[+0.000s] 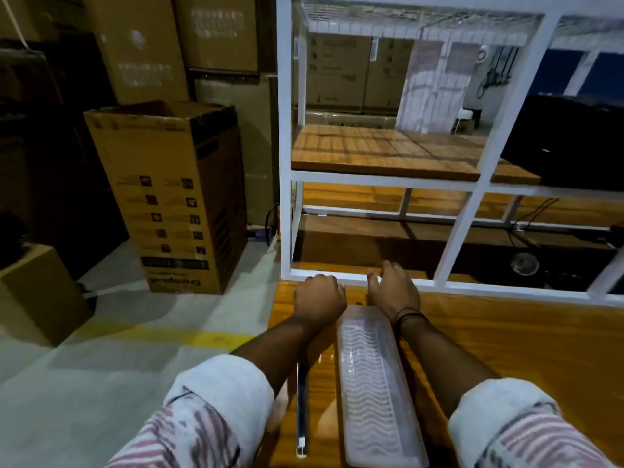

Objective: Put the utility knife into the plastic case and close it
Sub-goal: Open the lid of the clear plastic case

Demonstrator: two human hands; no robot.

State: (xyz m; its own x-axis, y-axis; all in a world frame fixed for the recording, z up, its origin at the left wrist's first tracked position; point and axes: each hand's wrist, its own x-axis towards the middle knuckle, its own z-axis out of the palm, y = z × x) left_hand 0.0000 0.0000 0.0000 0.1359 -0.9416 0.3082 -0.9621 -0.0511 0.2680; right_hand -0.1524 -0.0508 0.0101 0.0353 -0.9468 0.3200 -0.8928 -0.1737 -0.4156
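1. Stacked cardboard boxes [175, 194] stand on the pale floor [101, 383], well left of both hands.
2. Left hand [319, 300] is curled into a loose fist at the wooden table's [506, 339] far edge; whether it grips anything is unclear.
3. Clear plastic case [374, 393] lies lengthwise between the forearms; no knife can be made out.
4. Right hand [393, 288], fingers loosely bent, rests against the white shelf frame [462, 231].
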